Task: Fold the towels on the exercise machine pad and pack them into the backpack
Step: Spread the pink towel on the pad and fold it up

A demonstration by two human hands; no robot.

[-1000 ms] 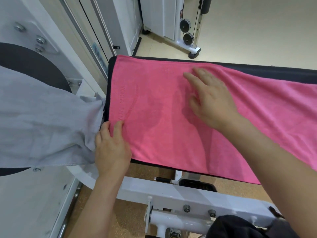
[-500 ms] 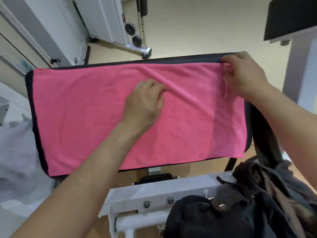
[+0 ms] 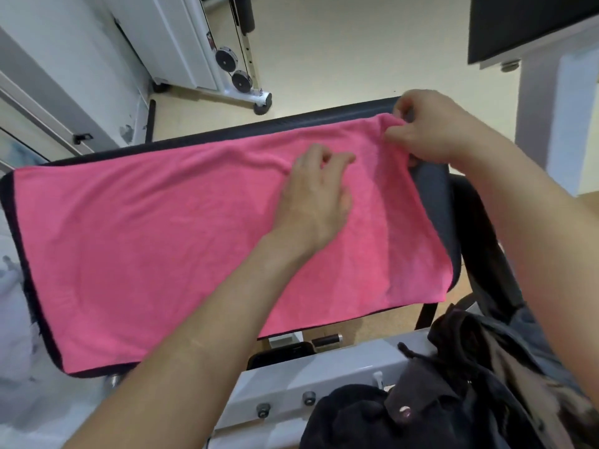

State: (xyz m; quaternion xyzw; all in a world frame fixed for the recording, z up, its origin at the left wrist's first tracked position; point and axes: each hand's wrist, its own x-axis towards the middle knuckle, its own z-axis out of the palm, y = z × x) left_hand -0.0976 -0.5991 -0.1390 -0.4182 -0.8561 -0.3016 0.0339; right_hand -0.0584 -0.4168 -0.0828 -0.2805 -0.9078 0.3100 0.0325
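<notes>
One backpack (image 3: 453, 416), dark and slumped, sat off the near right corner of the bench, partly against the white frame (image 3: 324, 367) below the pad. Its flaps lay bunched in black and brown folds, and what it held could not be made out.

One pink towel (image 3: 162, 254) lay spread flat along the black pad (image 3: 436, 196). It covered the pad from the left end almost to the right end, where a strip of bare pad showed, and it reached the near edge of the bench.

Two bare hands were on the towel. The right hand (image 3: 431, 128) pinched its far right corner between thumb and curled fingers, holding that corner just clear of the far right corner of the bench. The left hand (image 3: 314, 202) lay palm-down on the towel, right of the middle and toward the far edge. Its fingers were loosely bent with their tips on the cloth and no fold caught in them. Small wrinkles ran left from the fingertips.

One pale grey cloth (image 3: 13, 319), blurred, showed just past the left end of the bench. Two bolts (image 3: 264, 409) sat side by side on the white frame. Beyond the far edge, on the floor, stood one white cable machine (image 3: 194, 43) carrying two black pulley wheels (image 3: 241, 80). One further dark pad (image 3: 525, 24) occupied the upper right.
</notes>
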